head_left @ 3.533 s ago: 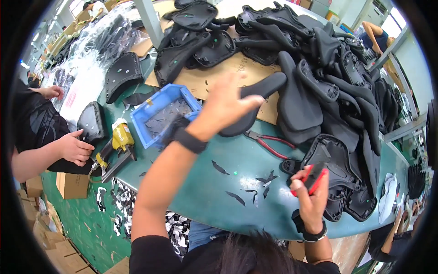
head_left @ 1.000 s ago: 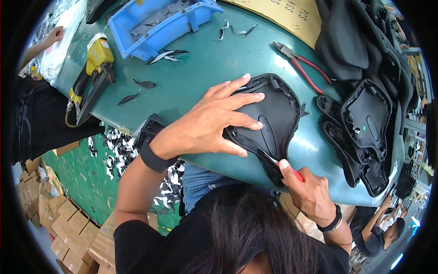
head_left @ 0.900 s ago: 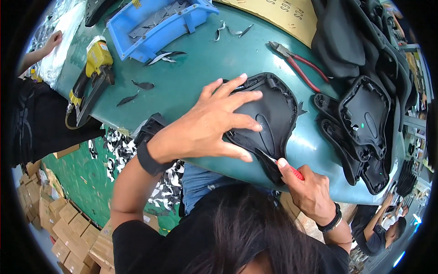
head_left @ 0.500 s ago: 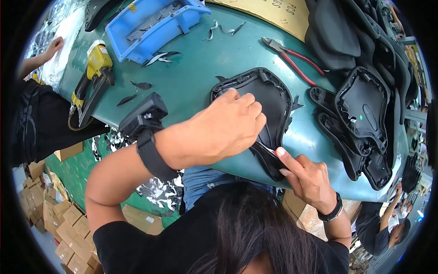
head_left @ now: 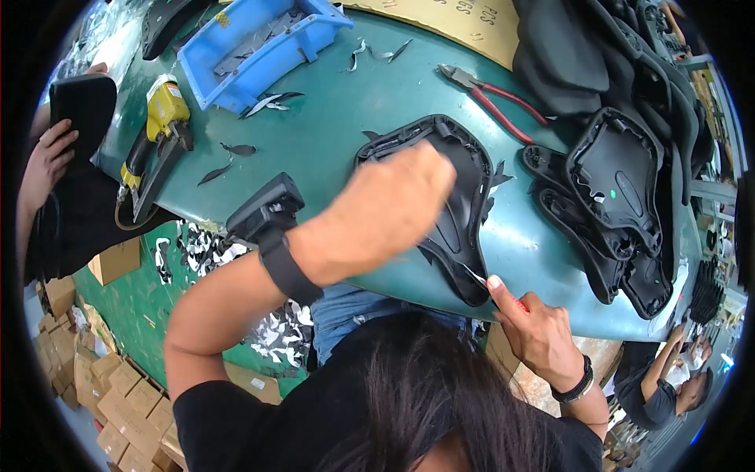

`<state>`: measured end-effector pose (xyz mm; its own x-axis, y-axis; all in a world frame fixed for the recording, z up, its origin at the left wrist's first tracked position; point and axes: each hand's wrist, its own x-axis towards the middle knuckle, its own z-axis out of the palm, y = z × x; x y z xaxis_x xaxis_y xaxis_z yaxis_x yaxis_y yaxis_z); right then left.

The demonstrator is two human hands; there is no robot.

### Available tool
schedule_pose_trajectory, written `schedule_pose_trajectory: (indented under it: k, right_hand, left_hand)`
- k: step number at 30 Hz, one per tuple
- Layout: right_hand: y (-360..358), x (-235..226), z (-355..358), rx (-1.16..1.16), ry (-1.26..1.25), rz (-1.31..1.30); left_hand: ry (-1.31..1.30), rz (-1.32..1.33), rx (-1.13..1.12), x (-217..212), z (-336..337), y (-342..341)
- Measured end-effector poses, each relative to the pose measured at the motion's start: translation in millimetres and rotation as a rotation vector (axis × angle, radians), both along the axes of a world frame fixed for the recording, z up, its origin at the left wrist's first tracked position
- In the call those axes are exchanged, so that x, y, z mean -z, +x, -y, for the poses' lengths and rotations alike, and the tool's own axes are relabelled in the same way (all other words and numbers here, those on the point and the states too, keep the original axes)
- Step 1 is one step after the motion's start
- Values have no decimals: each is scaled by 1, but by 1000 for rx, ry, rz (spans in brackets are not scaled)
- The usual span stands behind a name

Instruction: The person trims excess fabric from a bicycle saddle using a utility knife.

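A black bicycle saddle [head_left: 464,212] lies underside up on the green table, its narrow nose toward me and loose black edge scraps along its rim. Over its left part my left hand [head_left: 393,204] is closed in a fist, smeared by motion; what is in it, if anything, is hidden. In my right hand [head_left: 539,334] is a slim red-handled blade [head_left: 510,297], its thin metal tip [head_left: 473,274] at the right edge of the nose. My left wrist carries a strapped black device [head_left: 267,206].
Red-handled nippers [head_left: 495,102] lie beyond the saddle. More saddles [head_left: 617,189] are piled at right. At left are a yellow staple gun [head_left: 161,126] and a blue bin [head_left: 244,59] with dark scraps. Another person's hand [head_left: 51,161] holds a black piece at the far left.
My left fist has moved up and away from the blade. The right hand stays near the nose, with more of the blade showing. The person at left now holds up a black piece.
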<state>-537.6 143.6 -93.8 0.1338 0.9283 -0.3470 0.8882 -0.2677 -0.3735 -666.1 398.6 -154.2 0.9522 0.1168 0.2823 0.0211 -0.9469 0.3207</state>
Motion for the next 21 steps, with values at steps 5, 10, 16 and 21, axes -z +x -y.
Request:
schedule_pose_trajectory:
  k: [5,10,16,21]
  right_hand:
    - [14,23,7,153,412,-221]
    - [-6,21,-33,436,164,-487]
    - [-5,30,-20,619,467,-518]
    - [-2,39,-35,761,423,-873]
  left_hand:
    - [-1235,599,-694,-12,-20,-28]
    - [-1341,241,-780,4,70,-42]
    - [-695,-49,-327,-15,16,-26]
    - [-328,-287,-81,-46,6,-10]
